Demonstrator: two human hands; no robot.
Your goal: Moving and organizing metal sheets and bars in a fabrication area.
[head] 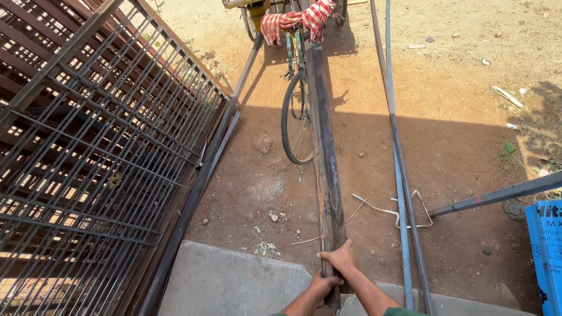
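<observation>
Flanking beam [324,152]: grilles [99,152], bicycle [297,117], strips [400,169].

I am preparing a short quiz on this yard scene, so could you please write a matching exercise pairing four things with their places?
Things:
1. long metal bar
2. checked red cloth
3. barred metal grille
4. blue box

Places:
A. at the right edge of the picture
B. gripped at its near end by both hands, left hand and right hand
C. leaning along the left side
D. draped over the bicycle at the top

Pairs: 1-B, 2-D, 3-C, 4-A
</observation>
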